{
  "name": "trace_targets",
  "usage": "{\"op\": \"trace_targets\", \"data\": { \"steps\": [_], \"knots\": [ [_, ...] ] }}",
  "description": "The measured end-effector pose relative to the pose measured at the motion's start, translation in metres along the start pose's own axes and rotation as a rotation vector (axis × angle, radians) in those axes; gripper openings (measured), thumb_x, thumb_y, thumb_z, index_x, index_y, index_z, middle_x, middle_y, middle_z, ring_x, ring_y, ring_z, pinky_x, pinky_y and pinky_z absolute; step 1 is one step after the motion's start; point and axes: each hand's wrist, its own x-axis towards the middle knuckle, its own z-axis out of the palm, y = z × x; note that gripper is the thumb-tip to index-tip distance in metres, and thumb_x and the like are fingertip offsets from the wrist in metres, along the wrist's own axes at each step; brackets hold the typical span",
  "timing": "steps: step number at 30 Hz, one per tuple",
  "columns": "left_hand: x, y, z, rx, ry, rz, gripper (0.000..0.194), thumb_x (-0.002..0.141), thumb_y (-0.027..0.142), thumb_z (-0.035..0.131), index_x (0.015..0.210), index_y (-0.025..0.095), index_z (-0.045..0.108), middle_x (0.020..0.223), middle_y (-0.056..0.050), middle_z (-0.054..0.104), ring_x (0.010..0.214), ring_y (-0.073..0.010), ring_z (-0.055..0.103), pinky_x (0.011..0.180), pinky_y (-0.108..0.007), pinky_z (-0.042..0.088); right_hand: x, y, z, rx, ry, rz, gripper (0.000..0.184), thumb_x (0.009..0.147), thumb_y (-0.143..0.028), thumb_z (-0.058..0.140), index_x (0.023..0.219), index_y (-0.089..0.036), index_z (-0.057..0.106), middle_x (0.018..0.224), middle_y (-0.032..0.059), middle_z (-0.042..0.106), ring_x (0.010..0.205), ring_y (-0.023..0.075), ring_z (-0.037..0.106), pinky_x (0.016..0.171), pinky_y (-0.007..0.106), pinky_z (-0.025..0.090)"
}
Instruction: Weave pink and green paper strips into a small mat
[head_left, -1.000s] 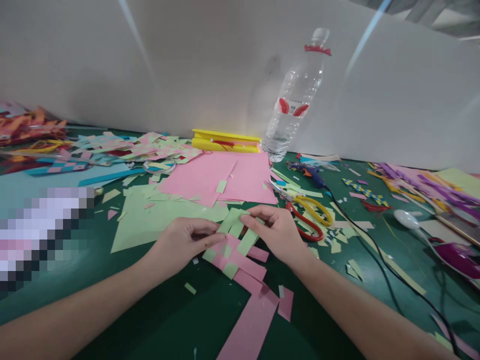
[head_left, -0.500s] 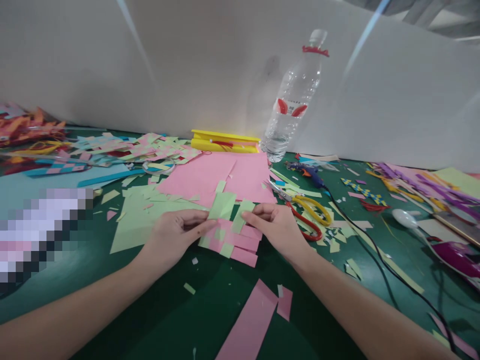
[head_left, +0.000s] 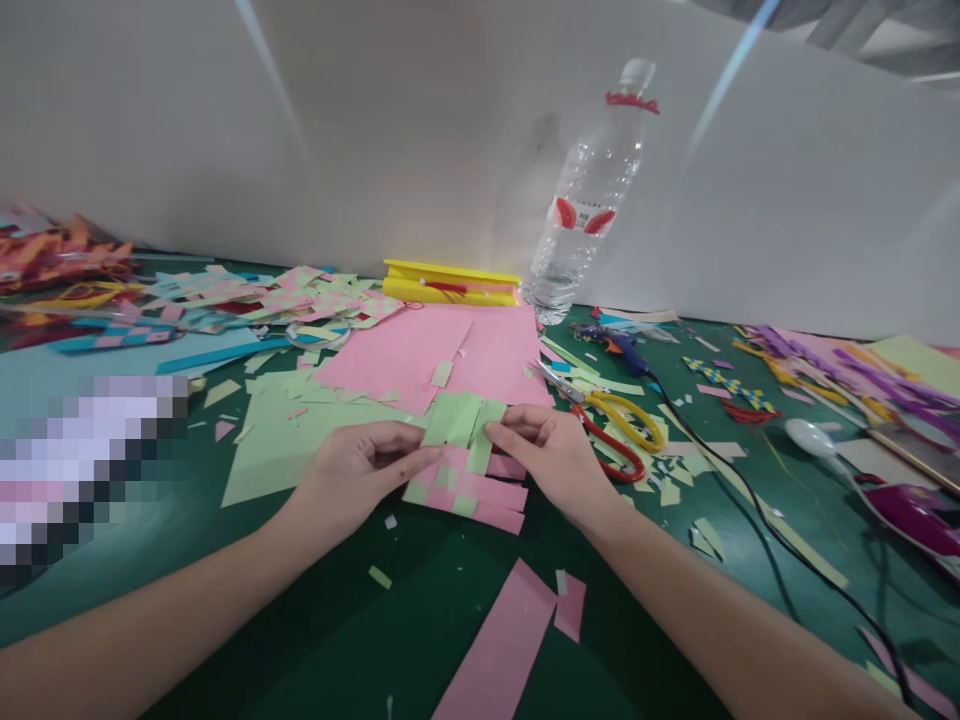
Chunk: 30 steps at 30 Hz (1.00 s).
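Note:
Between my hands is a small woven piece of pink and green paper strips, held just above the green table. My left hand pinches its left side, thumb on top and fingers behind. In my right hand, thumb and fingers close on a light green paper strip at the right of the weave. Loose pink strip ends stick out to the right below that hand. A long pink paper strip lies nearer to me, with a short pink scrap beside it.
Scissors with red and yellow handles lie right of my right hand. Behind stand pink sheets, a yellow folded holder and a tilted plastic bottle. A glue gun trails a black cord on the right. Paper scraps litter the table.
The green strip in my right hand now sits closer against the neighbouring green strips, its gap narrowed. The woven piece has turned slightly and shifted a little right.

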Motion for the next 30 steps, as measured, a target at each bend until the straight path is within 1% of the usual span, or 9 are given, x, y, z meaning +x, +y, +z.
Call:
{"op": "trace_targets", "data": {
  "steps": [2,6,9,11,16,21,24,26,30],
  "knots": [
    [0.0,0.0,0.001,-0.009,-0.006,-0.002,0.039,0.077,0.05,0.059,0.058,0.018,0.05,0.056,0.004,0.038,0.05,-0.0102,0.036,0.042,-0.021,0.033,0.0,0.001,0.0,0.037,-0.011,-0.002,0.032,0.069,-0.045,0.073,0.079,-0.016,0.067,0.078,0.0039,0.072,0.071,0.0158,0.067,0.066,0.027,0.053],
    [0.001,-0.001,0.001,-0.033,-0.054,-0.011,0.035,0.076,0.051,0.062,0.066,0.017,0.059,0.058,0.003,0.047,0.049,-0.0104,0.04,0.043,-0.021,0.035,0.0,0.001,0.003,0.059,-0.03,-0.021,0.028,0.07,-0.043,0.072,0.079,-0.017,0.066,0.079,0.0033,0.072,0.073,0.016,0.067,0.068,0.028,0.054],
    [0.001,0.0,0.001,-0.104,-0.135,-0.061,0.032,0.075,0.049,0.064,0.084,0.018,0.067,0.068,0.001,0.059,0.054,-0.0121,0.047,0.046,-0.021,0.039,-0.002,0.001,0.005,0.048,-0.037,-0.047,0.024,0.071,-0.04,0.071,0.077,-0.017,0.065,0.077,0.0026,0.072,0.074,0.0166,0.068,0.069,0.029,0.055],
    [0.001,0.002,0.002,-0.141,-0.162,-0.107,0.035,0.074,0.05,0.065,0.091,0.019,0.069,0.072,0.0,0.063,0.056,-0.0127,0.049,0.046,-0.021,0.039,-0.004,0.0,0.006,0.031,-0.026,-0.076,0.022,0.072,-0.038,0.07,0.077,-0.017,0.065,0.076,0.0023,0.072,0.074,0.0168,0.068,0.07,0.029,0.055],
    [0.002,0.003,0.004,-0.108,-0.136,-0.135,0.034,0.069,0.049,0.067,0.073,0.015,0.068,0.055,0.003,0.053,0.048,-0.0105,0.041,0.043,-0.021,0.033,-0.01,-0.003,0.009,-0.091,-0.024,-0.148,0.016,0.076,-0.035,0.068,0.079,-0.018,0.067,0.077,0.0025,0.073,0.074,0.0177,0.069,0.068,0.028,0.055],
    [0.002,0.008,0.004,-0.117,-0.149,-0.164,0.033,0.065,0.049,0.068,0.068,0.016,0.066,0.052,0.005,0.05,0.046,-0.0103,0.039,0.043,-0.021,0.031,-0.015,-0.003,0.013,-0.111,0.021,-0.197,0.015,0.079,-0.034,0.067,0.083,-0.019,0.07,0.08,0.0025,0.074,0.075,0.0173,0.07,0.066,0.026,0.056],
    [0.003,0.009,0.004,-0.085,-0.153,-0.198,0.035,0.063,0.05,0.068,0.058,0.016,0.061,0.047,0.005,0.045,0.044,-0.0105,0.039,0.042,-0.021,0.03,-0.018,-0.003,0.016,-0.149,0.063,-0.251,0.012,0.08,-0.03,0.066,0.082,-0.02,0.071,0.079,0.0015,0.074,0.075,0.0162,0.069,0.066,0.024,0.056],
    [0.003,0.009,0.005,-0.055,-0.146,-0.202,0.036,0.062,0.05,0.067,0.052,0.017,0.056,0.044,0.006,0.041,0.042,-0.0102,0.037,0.041,-0.022,0.029,-0.019,-0.003,0.017,-0.175,0.058,-0.278,0.01,0.08,-0.028,0.066,0.08,-0.02,0.072,0.08,0.0012,0.074,0.074,0.0159,0.069,0.065,0.024,0.055],
    [0.002,0.008,0.009,-0.052,-0.141,-0.184,0.035,0.062,0.051,0.066,0.061,0.017,0.063,0.048,0.005,0.047,0.044,-0.0106,0.04,0.043,-0.022,0.032,-0.019,-0.003,0.017,-0.154,0.043,-0.277,0.01,0.079,-0.028,0.066,0.084,-0.019,0.071,0.082,0.0017,0.074,0.076,0.0156,0.07,0.068,0.024,0.056]
  ]
}}
